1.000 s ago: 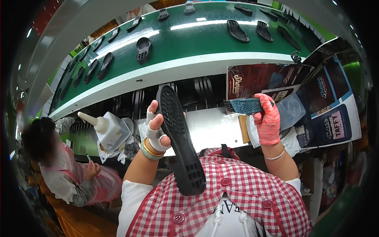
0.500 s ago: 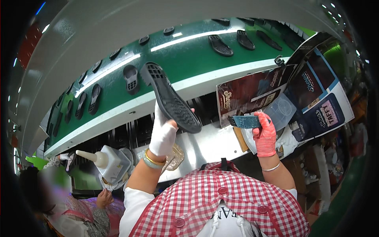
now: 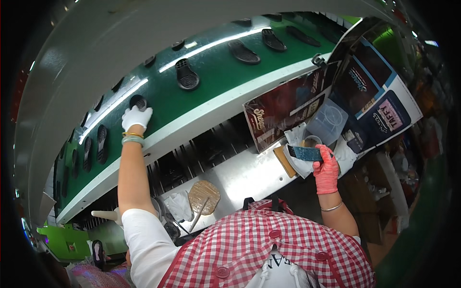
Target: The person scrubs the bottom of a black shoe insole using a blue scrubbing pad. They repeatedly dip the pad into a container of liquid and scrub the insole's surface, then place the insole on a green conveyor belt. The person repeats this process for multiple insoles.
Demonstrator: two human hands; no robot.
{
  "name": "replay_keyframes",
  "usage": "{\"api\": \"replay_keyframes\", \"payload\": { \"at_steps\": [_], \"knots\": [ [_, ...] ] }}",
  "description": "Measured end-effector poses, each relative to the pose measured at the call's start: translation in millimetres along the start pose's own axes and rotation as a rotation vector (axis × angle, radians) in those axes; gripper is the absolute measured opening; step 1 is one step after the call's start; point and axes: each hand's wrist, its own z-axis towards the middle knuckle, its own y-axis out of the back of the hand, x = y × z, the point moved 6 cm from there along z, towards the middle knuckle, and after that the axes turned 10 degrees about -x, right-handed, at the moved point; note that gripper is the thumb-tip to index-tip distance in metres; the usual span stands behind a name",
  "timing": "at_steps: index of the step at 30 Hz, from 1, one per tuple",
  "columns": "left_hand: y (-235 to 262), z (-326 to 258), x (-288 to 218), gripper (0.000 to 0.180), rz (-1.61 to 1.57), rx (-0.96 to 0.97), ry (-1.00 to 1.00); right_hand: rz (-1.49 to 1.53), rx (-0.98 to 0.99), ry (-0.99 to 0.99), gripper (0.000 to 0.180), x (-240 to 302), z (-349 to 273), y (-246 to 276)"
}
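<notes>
My left hand (image 3: 137, 118), in a white glove, is stretched out over the green conveyor belt (image 3: 163, 115). Its fingers are curled about the near end of a black shoe sole (image 3: 139, 101), whose far end stays in sight. To the right of it another black shoe sole (image 3: 187, 75) lies on the belt, apart from the hand. My right hand (image 3: 327, 170), gloved in pink, grips a flat blue brush (image 3: 307, 153) with a dark end pointing left. The brush is held above white paper (image 3: 302, 167) on the metal ledge.
Several more soles, such as this black one (image 3: 102, 144), lie along the belt. Cardboard panels (image 3: 273, 117) stand at the right beside a clear plastic tub (image 3: 331, 120). A brown round paddle (image 3: 204, 196) rests on the metal ledge (image 3: 240, 177). A bottle nozzle (image 3: 103, 214) sticks out left.
My left hand has let go of the large black sole and reached to the belt's left. A sole now lies in the former gap there. My right hand still holds the brush.
</notes>
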Motion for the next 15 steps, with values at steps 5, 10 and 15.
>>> {"api": "replay_keyframes", "payload": {
  "at_steps": [5, 10, 15],
  "knots": [
    [-17.7, 10.0, 33.9, 0.070, -0.573, 0.253, 0.166, -0.143, -0.058, 0.152, 0.017, 18.8, 37.1, 37.8],
    [73.9, -98.8, -6.8, 0.073, -1.513, 0.142, 0.172, -0.460, -0.094, 0.283, 0.026, 22.1, 85.3, 68.9],
    [111.8, -265.3, -104.8, 0.083, -1.740, 0.514, 0.133, -0.676, 0.014, 0.239, 0.028, -2.3, 117.8, 80.5]
  ]
}}
